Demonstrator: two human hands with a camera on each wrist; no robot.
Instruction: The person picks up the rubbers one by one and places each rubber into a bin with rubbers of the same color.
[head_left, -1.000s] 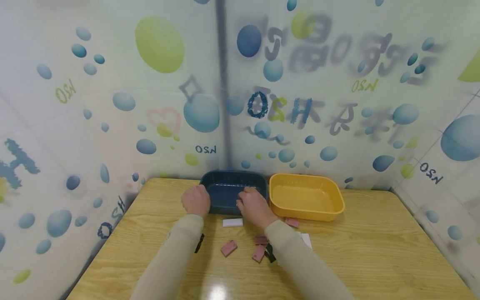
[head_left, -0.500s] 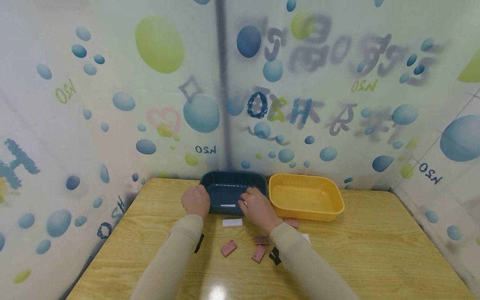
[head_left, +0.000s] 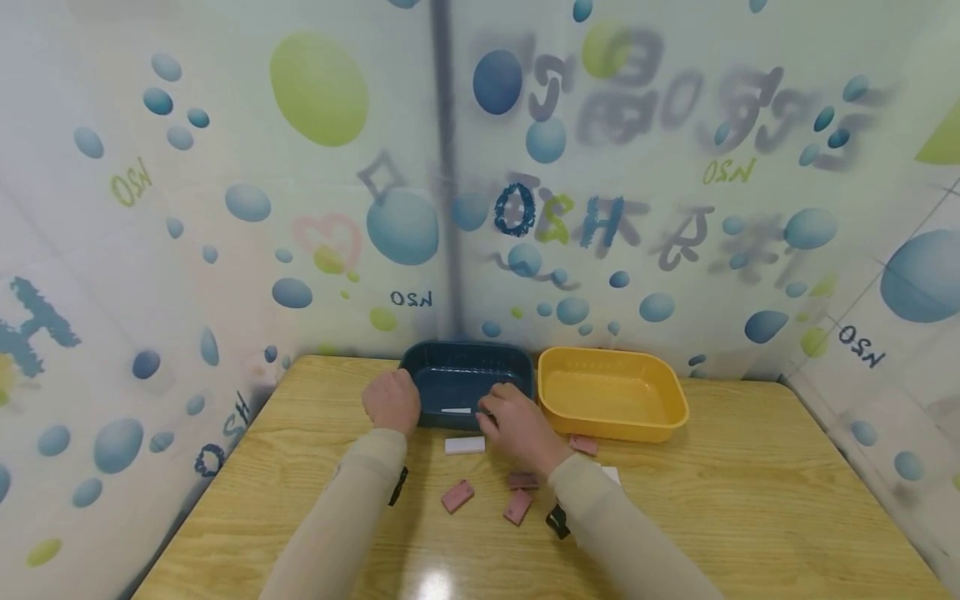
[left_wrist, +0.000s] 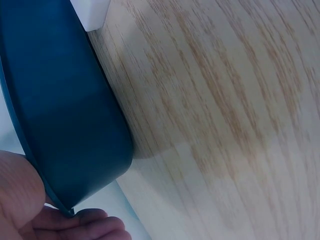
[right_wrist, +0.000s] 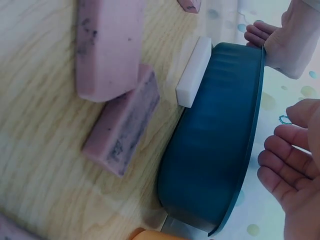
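My left hand (head_left: 392, 402) grips the left end of the dark blue plastic tray (head_left: 442, 379), its thumb and fingers on either side of the rim in the left wrist view. Over the tray's front right corner hovers my right hand (head_left: 521, 425). Its fingers bend loosely with nothing between them, as the right wrist view shows. A white strip (head_left: 456, 411), part of a light block, shows inside the tray near the front wall. On the table just before that wall lies a white block (head_left: 465, 446).
Right of the blue tray stands a yellow tray (head_left: 615, 432). Speckled pink blocks lie in front: one alone (head_left: 457, 497), two close together with the nearer block (head_left: 517, 507) slanted, and another block (head_left: 583, 445) by the yellow tray. Another white piece (head_left: 611, 475) is partly behind my right sleeve.
My right hand has drawn back a little from over the blue tray, toward me and right. A white strip now shows inside the tray. My left hand stays in place.
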